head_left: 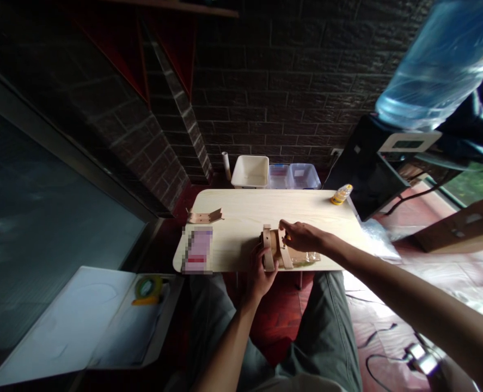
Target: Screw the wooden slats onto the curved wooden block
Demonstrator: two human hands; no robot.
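Note:
Near the front edge of the pale wooden table (pixel 241 207) lies a small wooden assembly (pixel 273 239) with two light strips across it. My left hand (pixel 262 272) is wrapped round its near left side, gripping it. My right hand (pixel 300 235) is closed at the right strip, its fingertips by the strip's upper part; anything small between them is hidden. Clear plastic wrapping (pixel 309 258) lies beside the assembly, under my right forearm. A separate brown wooden piece (pixel 204 217) with angled ends rests at the table's left.
A pixelated pink item (pixel 198 249) lies at the table's left edge, a yellow-capped bottle (pixel 341 194) at the back right. Behind stand a cream bin (pixel 251 171) and clear bins (pixel 304 176). An open white box (pixel 122 318) holds tape at lower left.

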